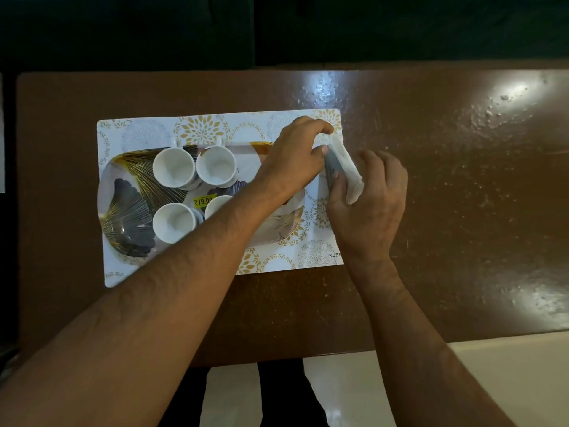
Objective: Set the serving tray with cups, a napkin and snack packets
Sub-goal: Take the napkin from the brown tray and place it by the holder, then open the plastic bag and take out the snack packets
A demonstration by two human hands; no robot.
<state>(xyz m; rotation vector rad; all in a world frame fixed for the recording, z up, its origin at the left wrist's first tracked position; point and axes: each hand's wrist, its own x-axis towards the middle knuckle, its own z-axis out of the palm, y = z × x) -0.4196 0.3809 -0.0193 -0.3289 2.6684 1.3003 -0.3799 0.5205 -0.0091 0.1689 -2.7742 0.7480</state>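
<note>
A serving tray (129, 211) printed with grey and gold ginkgo leaves lies on a white placemat (215, 127) with gold flower motifs, which sits on a brown table (446, 180). Four white cups stand on the tray's left half: one (174, 168) and a second (216, 165) side by side at the far edge, a third (174, 222) nearer the person, and a fourth (219, 204) mostly hidden under the left forearm. A yellow price sticker (203, 201) sits on the tray between the cups. At the tray's right end both hands hold a white napkin (348, 171): the left hand (295, 155), reaching across the tray, pinches its far end with curled fingers, and the right hand (369, 204) grips its near end. A grey item (331, 166) shows against the napkin between the hands; what it is cannot be told.
</note>
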